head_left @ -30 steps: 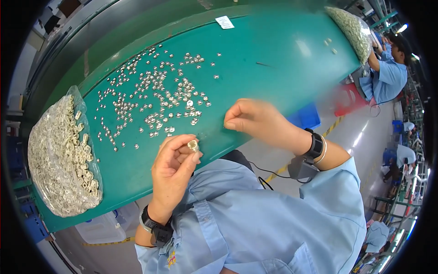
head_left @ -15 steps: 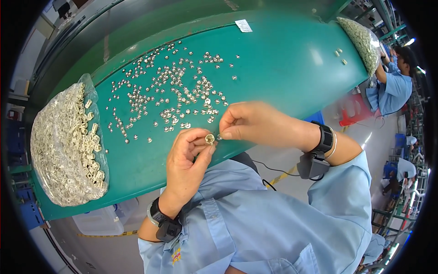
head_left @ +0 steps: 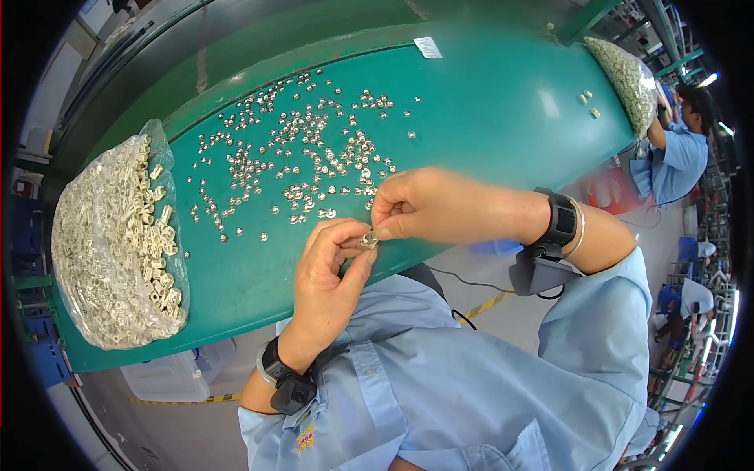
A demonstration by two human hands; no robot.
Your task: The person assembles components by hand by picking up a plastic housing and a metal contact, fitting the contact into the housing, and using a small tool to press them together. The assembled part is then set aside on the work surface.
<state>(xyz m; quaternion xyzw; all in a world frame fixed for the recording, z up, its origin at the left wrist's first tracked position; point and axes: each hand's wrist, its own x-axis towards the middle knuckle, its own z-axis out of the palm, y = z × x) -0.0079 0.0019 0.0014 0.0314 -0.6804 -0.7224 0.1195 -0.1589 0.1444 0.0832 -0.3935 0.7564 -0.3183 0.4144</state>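
"Your left hand (head_left: 328,284) pinches the fitting (head_left: 368,240) over the table (head_left: 503,102), doesn't it?"

"Yes, and your right hand (head_left: 440,206), pinched closed, touches it; whether you hold anything there, I can't tell."

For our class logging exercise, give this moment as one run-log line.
left hand: pinching small pale part | right hand: at same part | green table: scattered metal pieces, left-side bag of parts
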